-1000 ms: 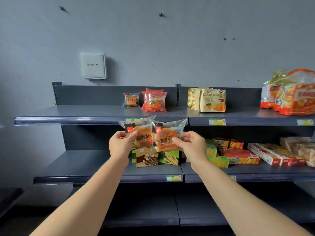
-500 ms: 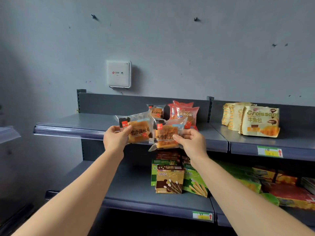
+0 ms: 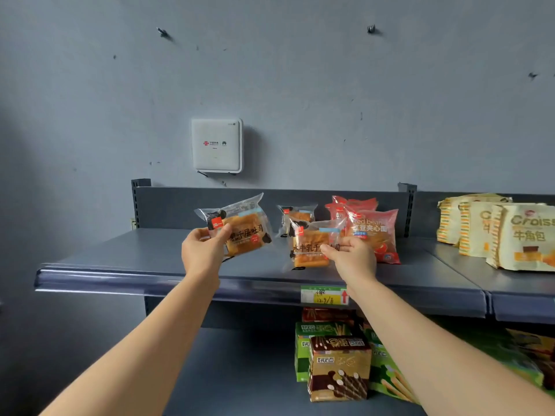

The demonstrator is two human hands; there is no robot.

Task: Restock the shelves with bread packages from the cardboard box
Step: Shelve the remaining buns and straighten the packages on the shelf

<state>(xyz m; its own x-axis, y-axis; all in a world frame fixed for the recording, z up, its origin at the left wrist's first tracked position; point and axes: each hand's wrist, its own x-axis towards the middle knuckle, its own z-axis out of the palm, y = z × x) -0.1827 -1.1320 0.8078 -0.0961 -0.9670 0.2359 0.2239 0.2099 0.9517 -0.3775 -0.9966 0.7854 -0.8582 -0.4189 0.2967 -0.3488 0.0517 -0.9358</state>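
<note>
A: Both hands are up at the shelf (image 3: 144, 259), a bread pack in each. The left hand (image 3: 204, 253) pinches the left pack (image 3: 244, 232) by its near corner, thumb across the front and fingers curled behind. That pack hangs tilted above the shelf, not on it.

B: The right hand (image 3: 353, 259) has the right pack (image 3: 310, 247) the same way, thumb on the front face and fingers round the back. It's lower, with its bottom edge at the shelf or just off it. I can't tell which.

A: Where should they land?

B: I'd put the right one in front of the rear pack (image 3: 297, 216), which has the same wrapper, just left of the red packs (image 3: 375, 232). Set the bottom seam down flat, lean it back, label out.

A: And the left?

B: On the bare stretch of shelf beside it. Level it first, because tilted like that it would likely flop on its face. It's soft bread, so pinch lightly on the wrapper edge, not the loaf.

A: Any risks?

B: The right hand is close to those red packs, and a nudge could topple them. Better to let go one hand at a time.

A: And the box?

B: It's out of shot, so I can't say how much is left.
</note>
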